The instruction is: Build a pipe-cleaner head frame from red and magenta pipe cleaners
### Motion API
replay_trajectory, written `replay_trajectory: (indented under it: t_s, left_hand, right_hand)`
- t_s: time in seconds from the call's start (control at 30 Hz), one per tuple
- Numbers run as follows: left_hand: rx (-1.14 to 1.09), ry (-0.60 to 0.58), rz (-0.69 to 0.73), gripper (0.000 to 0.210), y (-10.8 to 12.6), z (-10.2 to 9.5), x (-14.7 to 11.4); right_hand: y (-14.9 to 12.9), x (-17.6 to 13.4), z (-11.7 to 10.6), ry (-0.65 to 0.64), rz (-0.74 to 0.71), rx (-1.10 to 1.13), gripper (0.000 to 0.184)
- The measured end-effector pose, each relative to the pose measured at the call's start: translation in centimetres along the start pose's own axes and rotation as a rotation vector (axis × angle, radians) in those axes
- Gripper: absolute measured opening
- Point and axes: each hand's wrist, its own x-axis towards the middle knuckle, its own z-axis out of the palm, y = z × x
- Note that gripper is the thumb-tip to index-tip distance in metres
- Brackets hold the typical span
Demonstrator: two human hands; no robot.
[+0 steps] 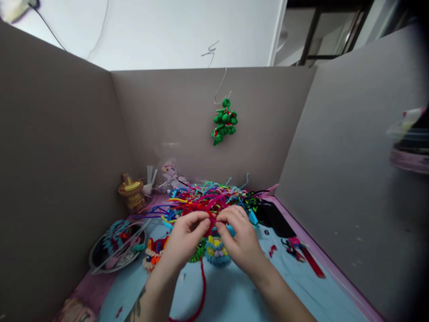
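Observation:
My left hand (186, 237) and my right hand (240, 238) are close together above the middle of the table, both closed in a pinch. Between their fingertips is a red pipe cleaner (212, 222), part of it curving up in a loop. Below the hands a long red fuzzy strand (204, 286) curves down towards me; whether it joins the held piece is hidden. Under and between my wrists sit a blue fuzzy basket shape (217, 256) with yellow and purple bits, a green fuzzy piece (197, 254), and an orange and red one (154, 250).
Behind the hands lies a heap of coloured pipe cleaners (208, 194). A bowl (92, 259) of pieces stands left, near a brown-and-yellow pot (134, 197). Scissors (293, 250) and a black phone-like slab (278, 219) lie right. A green ornament (225, 120) hangs on the grey partition (161, 112).

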Motion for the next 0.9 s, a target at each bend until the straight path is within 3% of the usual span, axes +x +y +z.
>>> replay_trajectory:
  t_s: [0.33,0.6,0.77,0.9]
  left_hand:
    - [-0.022,-0.068,-0.048,0.02,-0.04,-0.04,-0.09]
    - [0.143,0.006,0.062,0.018,0.62,-0.19,-0.29]
    - [0.309,0.026,0.189,0.018,0.54,0.04,-0.44]
    - [0.186,0.022,0.107,0.021,0.57,0.35,-0.29]
  right_hand:
    - [0.28,-0.26,-0.05,0.023,-0.026,-0.038,0.011]
    - [-0.15,-0.21,-0.33,-0.005,-0.086,-0.056,0.01]
    - [-0.34,-0.13,-0.03,-0.006,-0.006,-0.025,0.01]
    - [-0.41,-0.15,0.32,0.023,0.071,0.024,0.011]
